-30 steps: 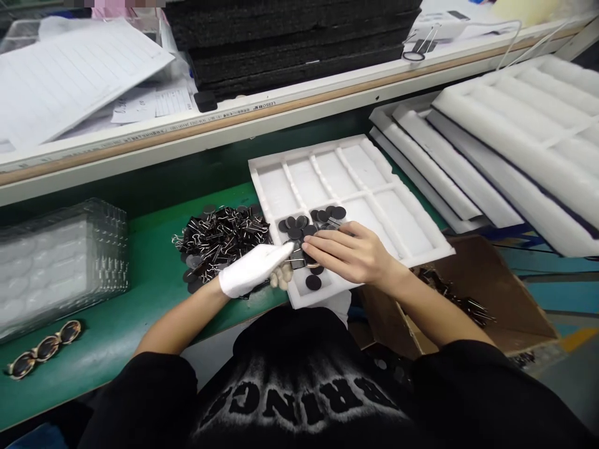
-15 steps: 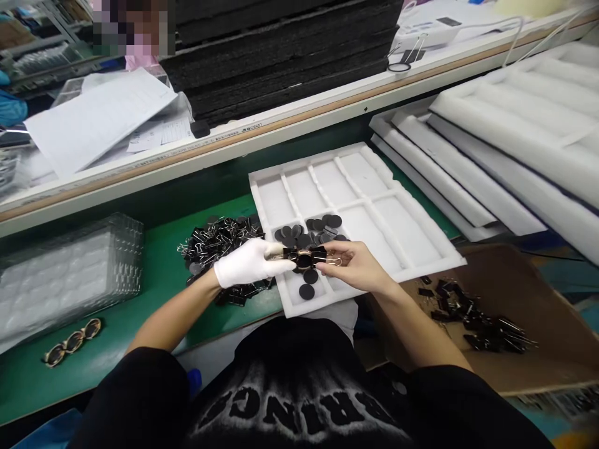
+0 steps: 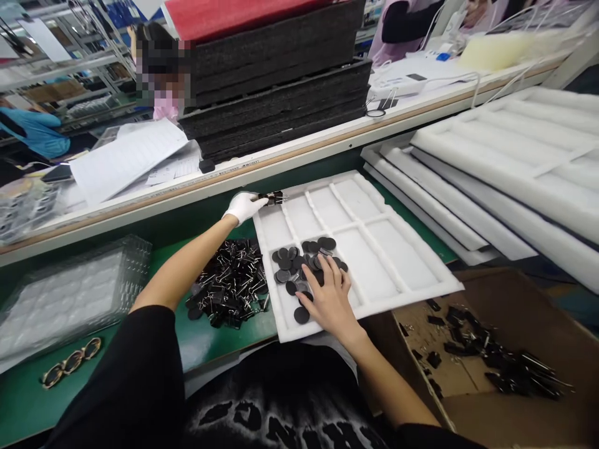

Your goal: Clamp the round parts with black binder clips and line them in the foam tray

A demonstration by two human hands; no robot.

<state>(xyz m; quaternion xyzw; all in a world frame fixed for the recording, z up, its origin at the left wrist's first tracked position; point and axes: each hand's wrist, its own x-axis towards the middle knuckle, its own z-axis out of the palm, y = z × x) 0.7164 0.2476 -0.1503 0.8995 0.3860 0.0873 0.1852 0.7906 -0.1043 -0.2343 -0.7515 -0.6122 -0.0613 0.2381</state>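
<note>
One left hand (image 3: 242, 207) pinches clips (image 3: 277, 197); one right hand (image 3: 331, 304), fingers (image 3: 311, 279) apart, touches several discs (image 3: 302, 315).

From here, the right grip (image 3: 331, 302) partly covers the black discs (image 3: 302, 315) beneath it; the left grip (image 3: 242, 207) hides part of its binder clip (image 3: 277, 197). Right of both, foam trays (image 3: 508, 144) run out of sight.

Glossy metal binder clips (image 3: 229, 280), matt black discs (image 3: 302, 315), matt foam tray (image 3: 374, 249), smooth, shiny green worktop (image 3: 201, 352), glossy clear plastic packs (image 3: 70, 287), matt cardboard box (image 3: 538, 305), cloth glove (image 3: 240, 207)
</note>
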